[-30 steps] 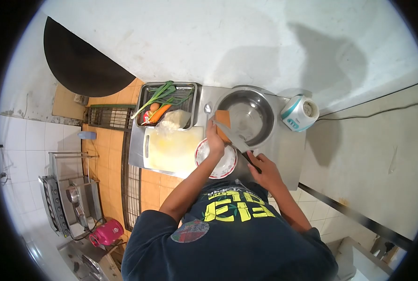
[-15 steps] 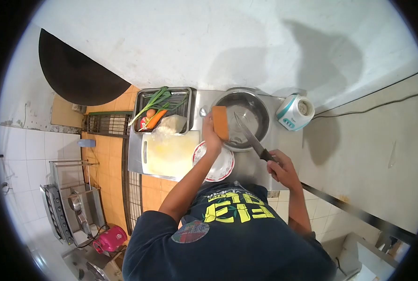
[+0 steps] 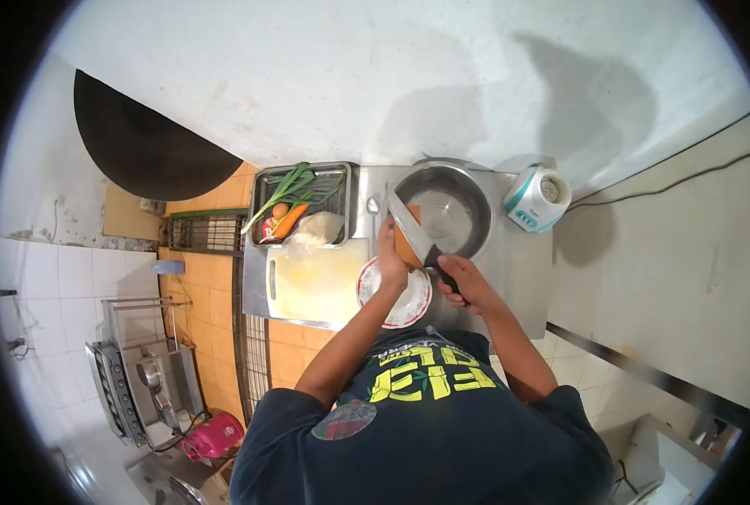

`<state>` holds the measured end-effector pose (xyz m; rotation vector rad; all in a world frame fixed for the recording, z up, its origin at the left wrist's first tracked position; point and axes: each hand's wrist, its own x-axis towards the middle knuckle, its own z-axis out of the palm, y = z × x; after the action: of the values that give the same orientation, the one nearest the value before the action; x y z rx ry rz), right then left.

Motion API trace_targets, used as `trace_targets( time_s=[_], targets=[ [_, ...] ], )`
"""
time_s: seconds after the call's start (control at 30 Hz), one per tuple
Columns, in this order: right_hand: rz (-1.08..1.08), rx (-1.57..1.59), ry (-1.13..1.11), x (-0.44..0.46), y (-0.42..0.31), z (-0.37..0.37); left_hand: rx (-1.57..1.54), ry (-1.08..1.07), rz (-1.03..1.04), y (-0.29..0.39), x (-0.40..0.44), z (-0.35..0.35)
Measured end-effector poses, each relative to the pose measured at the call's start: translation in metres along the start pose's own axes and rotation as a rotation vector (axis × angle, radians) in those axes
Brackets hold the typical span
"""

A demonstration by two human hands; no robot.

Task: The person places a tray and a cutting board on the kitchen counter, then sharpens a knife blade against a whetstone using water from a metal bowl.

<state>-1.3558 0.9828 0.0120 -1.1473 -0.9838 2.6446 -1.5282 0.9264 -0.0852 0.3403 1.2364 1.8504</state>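
My left hand (image 3: pixel 390 257) is closed around an orange block (image 3: pixel 407 250) with straight sides, whose kind I cannot make out. In my right hand (image 3: pixel 466 283) is the dark handle of a large kitchen knife (image 3: pixel 404 218). Its broad blade lies across the block and hides part of it; its tip points up and left. Both hands are at the near left side of a steel bowl (image 3: pixel 482 220), which appears to hold a little clear liquid. Partly under my left wrist is a white plate with a red patterned rim (image 3: pixel 417 316).
To the left, a metal tray (image 3: pixel 351 198) holds leeks (image 3: pixel 282 194), a carrot (image 3: pixel 289 222), an egg (image 3: pixel 280 209) and a plastic bag (image 3: pixel 318 228). A cutting board (image 3: pixel 316 282) lies before it. A blender base (image 3: pixel 536 202) stands right, near the wall. A spoon (image 3: pixel 373 204) lies beside the bowl.
The knife has come left from over the bowl, and its blade now lies across the orange block. My right hand has moved left and up, closer to my left hand.
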Motion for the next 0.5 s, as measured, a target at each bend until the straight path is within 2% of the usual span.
trace_targets(
  time_s=[0.13, 0.23, 0.3, 0.4, 0.5],
  targets=[
    [0.033, 0.010, -0.009, -0.015, 0.011, -0.008, 0.061, 0.062, 0.002, 0.014, 0.002, 0.011],
    [0.076, 0.024, 0.015, -0.032, 0.020, -0.018, 0.017, 0.037, -0.039, 0.024, 0.002, 0.014],
    [0.095, 0.033, 0.028, -0.045, 0.023, -0.026, 0.025, 0.016, 0.009, 0.021, 0.006, 0.013],
    [0.074, -0.008, 0.044, -0.064, 0.025, -0.037, 0.052, -0.024, -0.003, 0.024, 0.005, 0.013],
    [0.040, -0.160, 0.167, -0.079, 0.020, -0.045, 0.045, -0.033, 0.010, 0.023, 0.010, 0.012]
  ],
)
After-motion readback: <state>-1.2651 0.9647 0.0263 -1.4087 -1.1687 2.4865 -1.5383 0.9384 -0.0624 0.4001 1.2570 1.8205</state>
